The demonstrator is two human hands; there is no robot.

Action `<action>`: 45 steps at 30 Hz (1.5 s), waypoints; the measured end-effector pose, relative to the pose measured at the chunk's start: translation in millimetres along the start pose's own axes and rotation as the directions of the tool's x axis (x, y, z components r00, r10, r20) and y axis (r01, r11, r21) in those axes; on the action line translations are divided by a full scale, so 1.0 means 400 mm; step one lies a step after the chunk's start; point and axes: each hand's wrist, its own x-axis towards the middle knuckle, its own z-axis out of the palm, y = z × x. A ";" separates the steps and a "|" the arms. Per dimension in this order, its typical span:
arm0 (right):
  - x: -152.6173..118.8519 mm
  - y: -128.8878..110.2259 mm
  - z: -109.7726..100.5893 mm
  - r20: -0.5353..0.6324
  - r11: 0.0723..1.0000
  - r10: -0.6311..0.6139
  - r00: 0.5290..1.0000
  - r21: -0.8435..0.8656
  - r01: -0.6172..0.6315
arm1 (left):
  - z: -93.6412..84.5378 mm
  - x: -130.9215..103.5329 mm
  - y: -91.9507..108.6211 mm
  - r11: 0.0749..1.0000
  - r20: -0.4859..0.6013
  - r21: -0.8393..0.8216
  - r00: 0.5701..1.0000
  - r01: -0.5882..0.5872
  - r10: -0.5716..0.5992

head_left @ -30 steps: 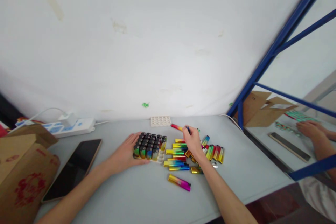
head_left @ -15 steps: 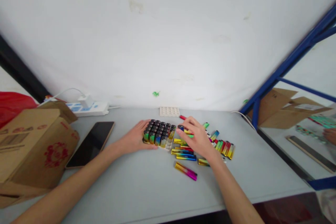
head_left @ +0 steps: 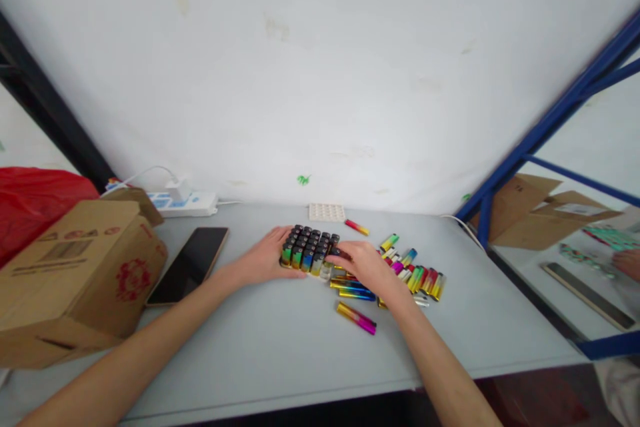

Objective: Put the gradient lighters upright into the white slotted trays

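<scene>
White tray point(head_left: 325, 272) clasped between left fingers point(head_left: 295, 273); black-topped lighter point(head_left: 341, 253) pinched in right fingers point(head_left: 354, 251).

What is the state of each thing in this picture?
Tray: partly filled with upright lighters
Left hand: gripping the tray
Right hand: holding a lighter
Loose lighters: lying flat
Second tray: flat, near the wall
Phone: screen dark
Plug: in the power strip
Left box: one flap raised
Right box: flaps open
</scene>
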 end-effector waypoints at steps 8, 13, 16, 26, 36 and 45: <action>-0.004 0.021 -0.029 0.017 0.992 0.125 0.992 -0.024 -0.124 | -0.007 -0.002 0.013 1.000 0.021 -0.001 1.000 0.008 -0.007; -0.047 0.096 -0.107 -0.093 0.968 0.176 0.980 0.197 -0.155 | -0.009 -0.005 0.011 1.000 0.036 -0.008 0.999 0.029 -0.029; -0.068 0.117 -0.149 -0.105 0.947 0.224 0.969 0.259 -0.191 | -0.005 -0.005 -0.001 0.999 0.032 -0.009 0.999 0.036 -0.036; -0.095 0.130 -0.155 -0.035 0.973 0.116 0.993 0.206 -0.106 | -0.006 0.005 -0.014 1.000 0.065 0.026 0.998 0.017 -0.018; -0.083 0.167 -0.078 0.122 0.995 0.103 0.987 -0.022 -0.101 | -0.005 0.002 -0.011 0.999 0.037 0.025 0.999 0.031 -0.032; -0.038 0.194 -0.082 0.151 0.996 0.078 0.985 -0.050 -0.071 | -0.007 0.001 0.000 0.999 0.021 0.029 1.000 0.020 -0.021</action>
